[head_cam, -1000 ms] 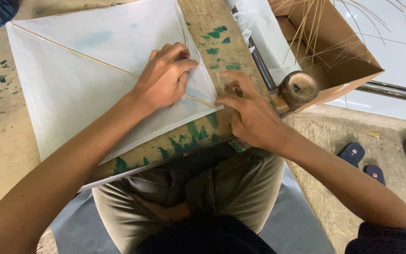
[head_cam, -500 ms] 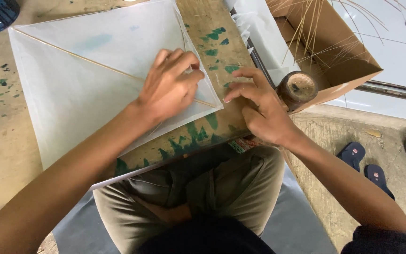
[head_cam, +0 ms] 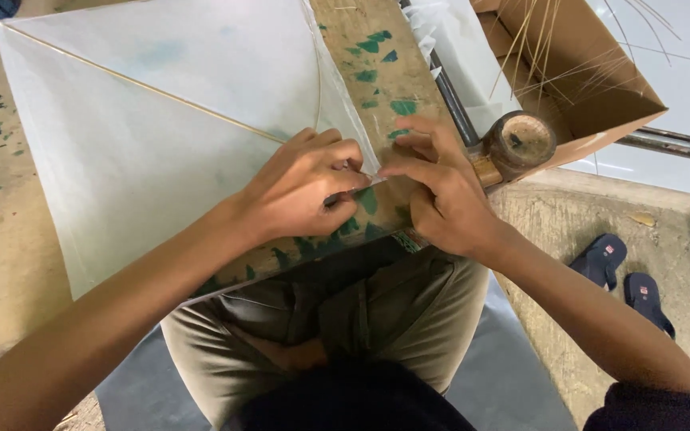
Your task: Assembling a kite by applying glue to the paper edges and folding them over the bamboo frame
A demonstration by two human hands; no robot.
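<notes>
A white paper kite [head_cam: 145,152] lies flat on a worn wooden board [head_cam: 377,72] with green paint marks. A thin bamboo stick [head_cam: 137,84] runs diagonally across the paper, and a curved stick [head_cam: 318,80] follows its right side. My left hand [head_cam: 305,187] rests on the kite's right corner, fingers curled and pinching the paper tip. My right hand [head_cam: 437,187] meets it from the right, its fingers pressing the same corner [head_cam: 373,177] against the board.
A brown tape roll [head_cam: 521,142] sits just right of my right hand, at the edge of a cardboard box [head_cam: 600,80] holding thin bamboo sticks. Dark sandals [head_cam: 620,275] lie on the concrete floor at right. My knees are under the board's near edge.
Both hands have closed in on the kite's right corner; the left hand slid down the stick to the tip, and the right hand's fingers now meet it there.
</notes>
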